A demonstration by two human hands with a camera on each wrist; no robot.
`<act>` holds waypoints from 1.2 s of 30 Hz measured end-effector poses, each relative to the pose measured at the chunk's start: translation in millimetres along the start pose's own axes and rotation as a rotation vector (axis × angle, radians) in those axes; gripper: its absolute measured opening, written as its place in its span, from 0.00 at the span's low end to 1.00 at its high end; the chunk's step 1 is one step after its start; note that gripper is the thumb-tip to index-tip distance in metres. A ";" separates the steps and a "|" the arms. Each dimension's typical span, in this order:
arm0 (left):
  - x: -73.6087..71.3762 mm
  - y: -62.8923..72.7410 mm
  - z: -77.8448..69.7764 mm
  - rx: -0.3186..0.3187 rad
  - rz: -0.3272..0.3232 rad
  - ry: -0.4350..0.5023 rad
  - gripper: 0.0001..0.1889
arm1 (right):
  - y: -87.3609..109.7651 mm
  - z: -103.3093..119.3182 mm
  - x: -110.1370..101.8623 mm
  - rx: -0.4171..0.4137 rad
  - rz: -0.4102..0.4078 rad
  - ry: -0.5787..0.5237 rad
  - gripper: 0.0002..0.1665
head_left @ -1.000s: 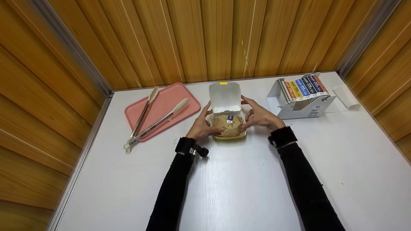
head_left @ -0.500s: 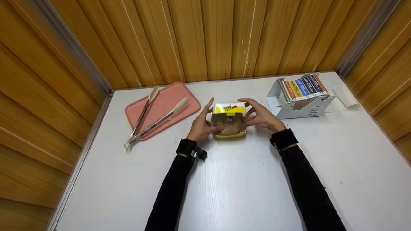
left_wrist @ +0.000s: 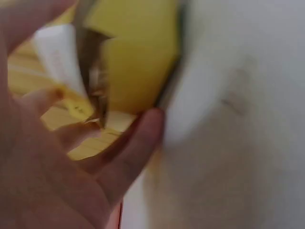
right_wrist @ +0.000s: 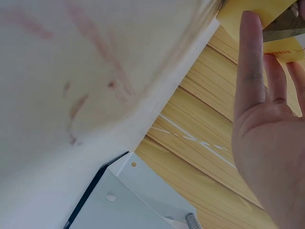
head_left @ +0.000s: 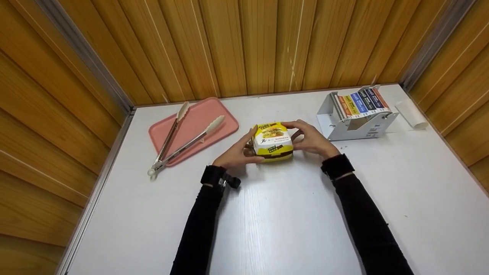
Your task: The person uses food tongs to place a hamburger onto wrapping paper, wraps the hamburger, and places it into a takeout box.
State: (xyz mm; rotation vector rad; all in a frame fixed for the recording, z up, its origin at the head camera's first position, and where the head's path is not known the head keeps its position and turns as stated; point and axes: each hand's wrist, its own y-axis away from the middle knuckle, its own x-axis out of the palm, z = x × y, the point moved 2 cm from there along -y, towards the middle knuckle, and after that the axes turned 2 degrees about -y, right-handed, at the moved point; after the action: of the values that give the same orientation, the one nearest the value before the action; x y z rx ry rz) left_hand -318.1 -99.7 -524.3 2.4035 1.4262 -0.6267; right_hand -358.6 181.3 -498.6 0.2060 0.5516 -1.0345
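In the head view a yellow and white burger box [head_left: 273,142] with a burger picture on its lid stands on the white table. The lid is down over the base, with a dark gap along the front and side. My left hand [head_left: 237,154] holds the box's left side, thumb at the front lower corner and index finger up by the lid. My right hand [head_left: 310,140] holds the right side, index finger on the lid's back corner. The wrapped burger seen inside earlier is mostly hidden. In the left wrist view, the box's yellow wall [left_wrist: 138,71] meets my thumb.
A pink tray [head_left: 204,109] lies at the left with metal tongs [head_left: 183,151] across it. Behind on the right stands a white label dispenser [head_left: 355,128] with several coloured label rolls, beside a strip of curled white paper [head_left: 412,114]. Wooden walls enclose the back and sides.
The lid, upright a second ago, has swung forward and down over the wrapped burger. My left hand has shifted slightly left. My right index finger has come onto the lid's back corner.
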 end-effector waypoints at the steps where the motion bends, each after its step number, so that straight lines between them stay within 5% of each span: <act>1: 0.3 0.3 0.7 0.005 0.008 0.008 0.62 | 0.0 -1.5 -0.3 0.002 -0.001 0.001 0.50; 12: 10.1 -4.9 6.8 0.009 -0.146 -0.054 0.53 | 11.1 -2.5 0.7 0.029 0.101 -0.112 0.58; 23: 18.5 -3.4 -1.2 0.012 -0.361 -0.050 0.53 | 11.5 -3.3 5.0 -0.012 0.063 -0.039 0.56; 27: 19.3 -1.1 -8.3 0.005 -0.462 -0.234 0.47 | 11.9 -2.4 2.9 0.009 0.063 -0.039 0.57; 29: 18.9 0.1 -11.4 -0.010 -0.454 -0.341 0.45 | 11.9 -2.4 1.7 0.009 0.064 -0.046 0.56; 31: 17.8 1.2 -12.3 -0.019 -0.381 -0.346 0.44 | 11.5 -2.1 0.9 0.014 0.062 -0.046 0.56; 36: 10.5 4.3 -5.2 -0.031 -0.145 -0.056 0.35 | 10.0 -3.3 -1.2 0.031 0.061 -0.063 0.56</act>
State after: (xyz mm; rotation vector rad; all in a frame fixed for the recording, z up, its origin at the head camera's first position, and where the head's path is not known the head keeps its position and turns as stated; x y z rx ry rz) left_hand -308.8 -91.5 -524.9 2.2552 1.5856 -0.6942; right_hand -351.6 188.6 -501.7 0.2151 0.4697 -0.9875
